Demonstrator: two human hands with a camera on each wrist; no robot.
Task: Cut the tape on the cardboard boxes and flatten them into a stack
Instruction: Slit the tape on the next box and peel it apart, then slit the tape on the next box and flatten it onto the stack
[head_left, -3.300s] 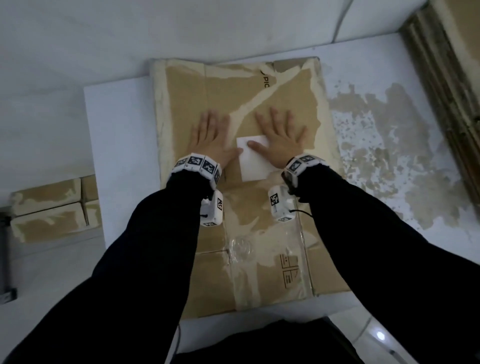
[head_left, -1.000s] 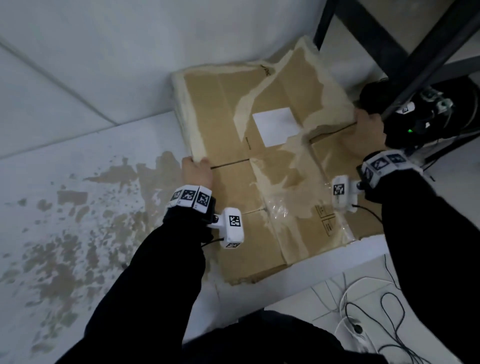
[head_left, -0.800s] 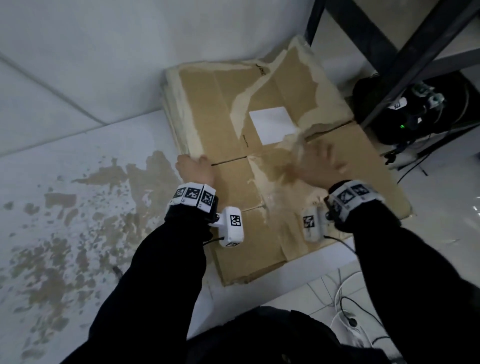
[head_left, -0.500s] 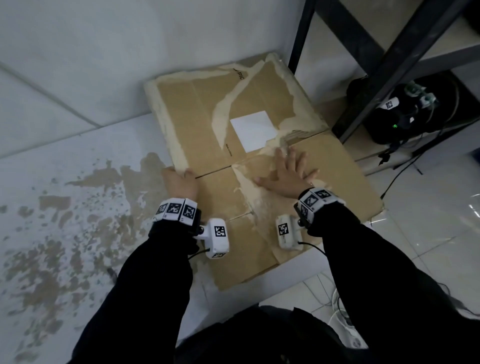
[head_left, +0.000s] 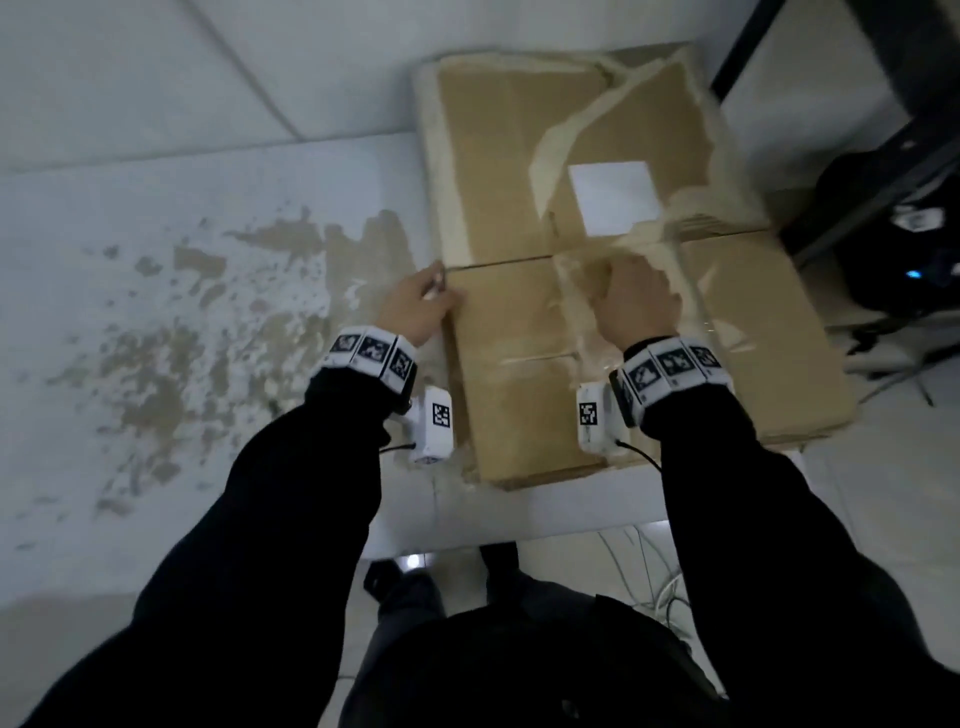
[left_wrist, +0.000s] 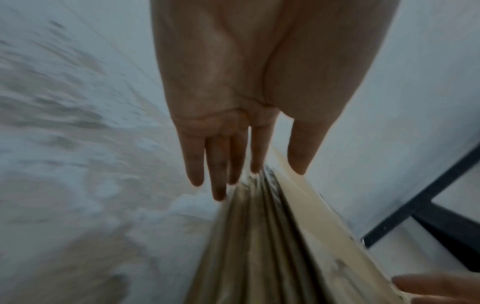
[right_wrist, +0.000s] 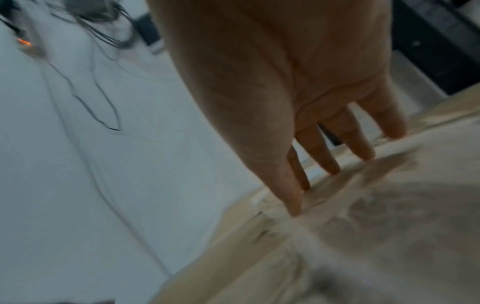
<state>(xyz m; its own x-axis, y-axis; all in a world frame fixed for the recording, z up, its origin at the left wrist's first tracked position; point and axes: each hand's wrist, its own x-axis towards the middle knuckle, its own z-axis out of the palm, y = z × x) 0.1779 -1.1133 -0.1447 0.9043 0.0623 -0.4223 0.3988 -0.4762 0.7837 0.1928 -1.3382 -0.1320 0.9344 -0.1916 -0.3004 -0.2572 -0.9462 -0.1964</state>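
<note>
Head view, nearest first: two dark sleeves reach forward to the flattened cardboard box (head_left: 524, 332), which lies on top of a stack of flat cardboard (left_wrist: 259, 236) at the right end of the white counter (head_left: 156, 260), its near right corner overhanging the counter's edge. The box's long axis runs from the person toward the wall, with the fold line across its middle. The left hand (head_left: 415, 306) sits at the box's left edge by that fold; in the left wrist view its fingers (left_wrist: 218, 174) are straight, tips against the stack's edge, thumb over the top sheet. The right hand (head_left: 636, 301) rests on the top face over the loose clear tape (head_left: 587, 312), fingers (right_wrist: 358, 144) extended and slightly spread, tips on the cardboard (both wrist pictures are blurred). Farther off, a white label (head_left: 613, 197) lies on the far half, and a dark shelf frame (head_left: 883, 130) stands to the right. Half a second ago the right hand lay flat and splayed on the right panel; now it is nearer the centre line, while the left hand keeps its place at the edge.
</note>
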